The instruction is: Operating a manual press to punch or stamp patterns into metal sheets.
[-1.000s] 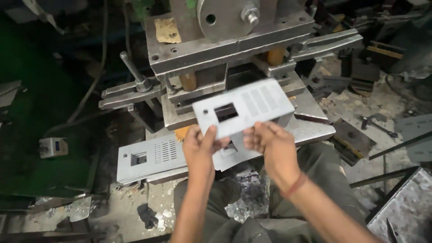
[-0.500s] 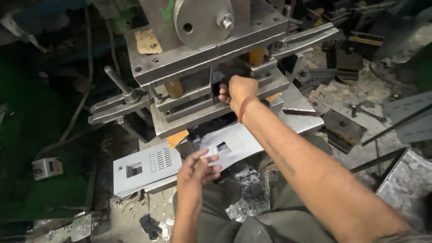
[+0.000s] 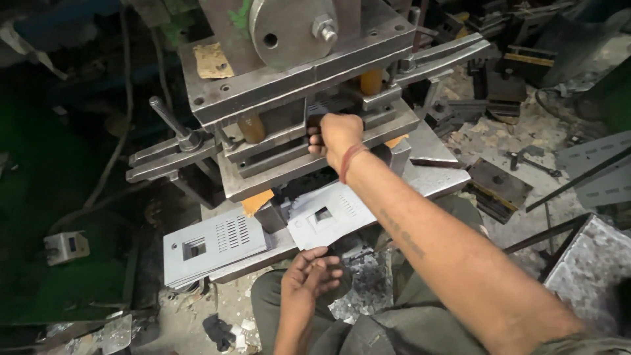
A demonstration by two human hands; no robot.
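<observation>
At the bottom centre of the frame the left hand [image 3: 314, 276] is held loosely cupped, palm up, with nothing in it, just beneath the near edge of one grey punched plate [image 3: 328, 215]. That plate lies on the press bed [image 3: 434, 179] with its near edge overhanging, so it can be picked up from below. To the lower left a stack of punched plates [image 3: 213, 246] is seen at the bed's edge; only its top sheet is clearly shown, with one square window and one block of slots, and the sheets under it cannot be counted. Above the middle, the right hand [image 3: 336, 135] is closed in a fist at the die gap [image 3: 309, 128] of the press; what it grips is hidden by the fingers and cannot be told. A red thread [image 3: 350, 162] is worn on that wrist. Two orange guide posts [image 3: 252, 129] stand between the die plates. At the top, one large steel disc [image 3: 292, 26] with one hex nut [image 3: 325, 27] is fixed.
</observation>
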